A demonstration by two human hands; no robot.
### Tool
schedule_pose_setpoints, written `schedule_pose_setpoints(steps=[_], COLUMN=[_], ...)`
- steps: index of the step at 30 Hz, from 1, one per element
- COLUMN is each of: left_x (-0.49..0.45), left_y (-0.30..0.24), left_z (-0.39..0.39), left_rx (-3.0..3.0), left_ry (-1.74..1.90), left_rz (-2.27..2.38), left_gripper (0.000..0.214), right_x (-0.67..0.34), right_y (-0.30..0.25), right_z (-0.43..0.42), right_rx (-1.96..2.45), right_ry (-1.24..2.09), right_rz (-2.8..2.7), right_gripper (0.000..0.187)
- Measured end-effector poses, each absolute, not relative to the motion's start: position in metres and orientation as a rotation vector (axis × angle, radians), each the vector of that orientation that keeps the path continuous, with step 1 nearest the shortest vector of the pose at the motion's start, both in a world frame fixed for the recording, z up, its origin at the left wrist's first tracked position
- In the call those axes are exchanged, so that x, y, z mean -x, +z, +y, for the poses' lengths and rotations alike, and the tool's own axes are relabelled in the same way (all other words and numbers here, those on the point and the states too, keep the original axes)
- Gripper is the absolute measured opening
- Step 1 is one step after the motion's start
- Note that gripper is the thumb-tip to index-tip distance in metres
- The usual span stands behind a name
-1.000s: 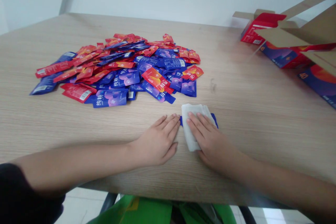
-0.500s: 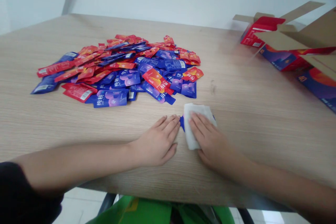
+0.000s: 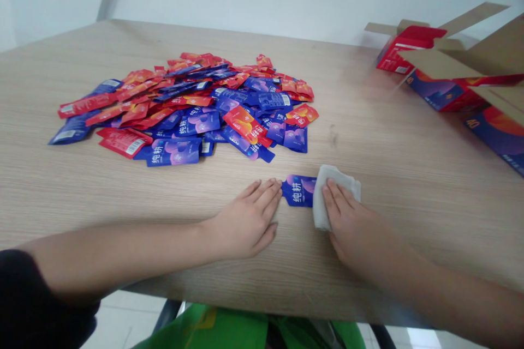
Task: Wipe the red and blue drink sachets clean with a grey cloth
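A single blue sachet (image 3: pixel 298 191) with white lettering and purple shapes lies flat on the table. My left hand (image 3: pixel 249 221) rests palm down with its fingers stretched out, the fingertips pressing the narrow left tip of that sachet. A folded white cloth (image 3: pixel 322 196) covers the sachet's right end. On top of the cloth lies my right hand (image 3: pixel 356 229), its fingers extended and pressing it down; part of the thumb is hidden. Just beyond the hands is a heap of blue sachets (image 3: pixel 174 152) and red sachets (image 3: pixel 245 124).
Open cardboard boxes in red and blue, a small red box (image 3: pixel 403 49) and larger blue-red boxes (image 3: pixel 434 90), stand at the right with flaps raised. The wooden table (image 3: pixel 143 262) ends at its near edge above a green cloth (image 3: pixel 221 330). A pale wall closes the back.
My right hand and the cloth have slid to the right along the sachet, uncovering its lettered left part. My left hand stays at the tip.
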State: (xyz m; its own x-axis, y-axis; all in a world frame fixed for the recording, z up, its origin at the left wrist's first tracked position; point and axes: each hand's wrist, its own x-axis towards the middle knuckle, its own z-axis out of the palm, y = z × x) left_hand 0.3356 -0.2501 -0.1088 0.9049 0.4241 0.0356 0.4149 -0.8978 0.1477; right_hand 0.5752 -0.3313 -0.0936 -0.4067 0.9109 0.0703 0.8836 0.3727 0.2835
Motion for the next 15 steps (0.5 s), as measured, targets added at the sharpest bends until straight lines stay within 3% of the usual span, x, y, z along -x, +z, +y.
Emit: schedule_pose_setpoints(steps=[5,11,15], left_x=[-0.336,-0.335,-0.336], left_y=[-0.108,-0.108,-0.108], left_z=[-0.25,-0.251,-0.25], left_rx=[-2.934,-2.931,-2.928], left_ry=[0.09,0.092,0.095], left_rz=[0.64,0.642,0.647], left_gripper=[0.062,0.063,0.063], right_x=[-0.573,-0.552,-0.547], right_y=[-0.094,-0.107,-0.109], right_z=[-0.33,-0.316,-0.316], right_rx=[-1.685,-1.475,-1.503], right_ry=[0.441,0.28,0.277], right_rz=[2.457,2.909,2.904], right_gripper=[0.055,0.065,0.066])
